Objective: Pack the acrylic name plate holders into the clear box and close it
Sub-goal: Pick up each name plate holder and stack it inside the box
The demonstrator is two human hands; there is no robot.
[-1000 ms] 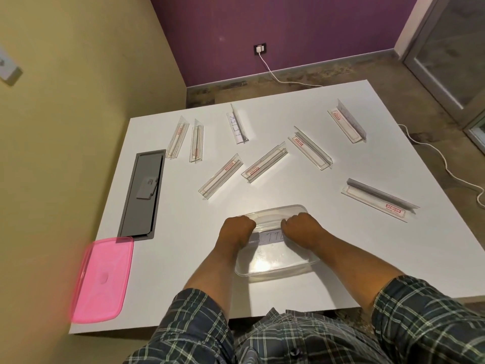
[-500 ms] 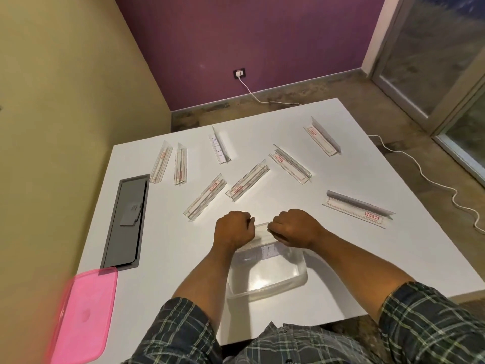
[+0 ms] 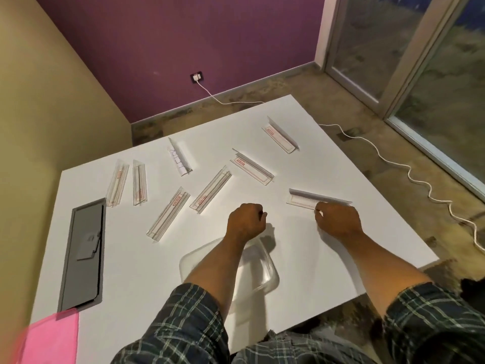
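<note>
Right hand [image 3: 337, 222] was at the near end of the holder at 3 o'clock [image 3: 315, 199], fingers curled, fingertips touching its lower edge; could not tell whether a grip had closed on it. Left hand [image 3: 246, 222] was a loose fist over bare bench [image 3: 301, 258], holding nothing visible, forearm crossing above the clear box [image 3: 262, 269].

Clear box sat open at 6 o'clock, near the bench's front edge, partly hidden by the left forearm; contents not readable under the arm and glare.

Eight holders lay loose on the bench: the one at the right hand, two side by side centre-left [image 3: 210, 190] [image 3: 169, 214], one at 12 o'clock [image 3: 252, 170], one at 1 o'clock [image 3: 280, 139], one at 11 o'clock [image 3: 179, 157], a pair at 10 o'clock [image 3: 118, 182] [image 3: 139, 182]. Pink lid [image 3: 49, 337] at 7 o'clock, well apart from the box. Grey hatch [image 3: 84, 253] at 9 o'clock.

Judged step: picking up the 3 o'clock holder; packing barely begun.

Risks, as judgement:
- Smooth acrylic pinched at one end could pivot and slip, dropping onto the bench
- Holders look about as long as the box; one laid askew may ride on the rim and stop the lid seating
- Box near the front edge; a forearm nudge could push it off
</note>
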